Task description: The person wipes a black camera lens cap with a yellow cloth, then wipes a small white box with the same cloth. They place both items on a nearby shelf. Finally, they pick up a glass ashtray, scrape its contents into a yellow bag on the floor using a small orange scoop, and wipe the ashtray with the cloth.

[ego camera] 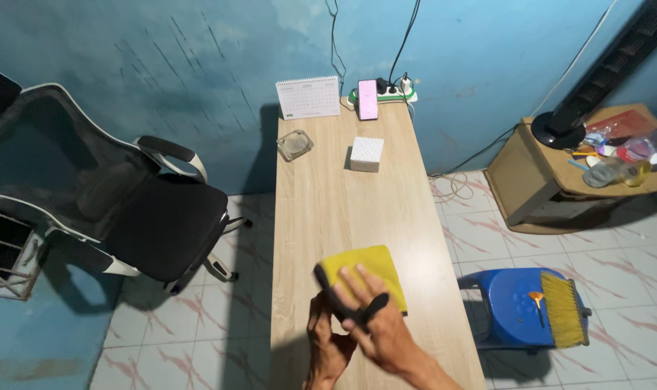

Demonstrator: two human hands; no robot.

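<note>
A yellow cloth [368, 265] lies flat on the near part of a long wooden table [328, 195]. My right hand [380, 323] hovers at the cloth's near edge, fingers spread and reaching over it. My left hand [327, 345] sits just left of it and grips a slim black strap-like object [341, 302]. The object runs up toward the cloth's left corner and branches across my right thumb. What exactly the black object is cannot be made out.
At the table's far end stand a desk calendar [308, 97], a glass ashtray [294, 144], a white box [366, 153], a phone [368, 99] and a power strip [393, 92]. An office chair [126, 209] is left. A blue stool [520, 307] carrying a yellow brush [563, 309] is right.
</note>
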